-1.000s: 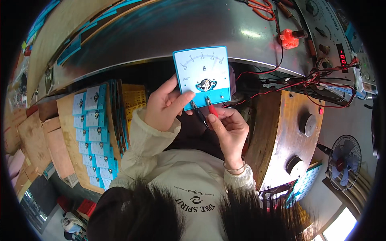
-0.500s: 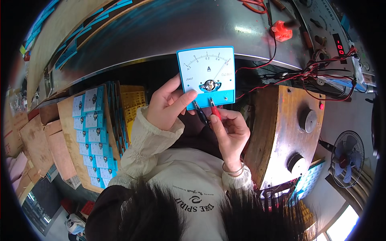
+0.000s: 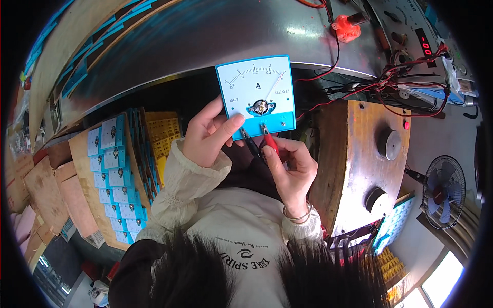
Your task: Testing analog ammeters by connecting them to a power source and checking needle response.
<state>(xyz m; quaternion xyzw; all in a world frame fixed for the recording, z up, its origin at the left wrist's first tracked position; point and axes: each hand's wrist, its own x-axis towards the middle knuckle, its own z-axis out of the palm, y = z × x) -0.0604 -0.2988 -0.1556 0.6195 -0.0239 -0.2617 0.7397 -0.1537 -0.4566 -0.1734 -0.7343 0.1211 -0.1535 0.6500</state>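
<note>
An ammeter panel (image 3: 257, 84) with a white dial and blue frame is held up in front of me. My left hand (image 3: 208, 134) grips its lower left corner, thumb on the front face. The needle leans toward the right end of the scale. A red alligator clip (image 3: 270, 142) is on a terminal at the lower edge, pinched by my right hand (image 3: 294, 172) between thumb and fingers. Beside it a black alligator clip (image 3: 249, 142) sits at the lower left terminal, close to my left thumb.
On the left, a board (image 3: 97, 205) carries rows of similar meters. A wooden box with knobs (image 3: 354, 169) stands at right, near a fan (image 3: 444, 192). Red and black wires (image 3: 390, 84) run from a test instrument (image 3: 411, 31). A metal bench (image 3: 205, 36) lies ahead.
The whole view has shifted slightly, with the meter and both hands a little further left and up in it. My grips on the meter and the red clip stay the same.
</note>
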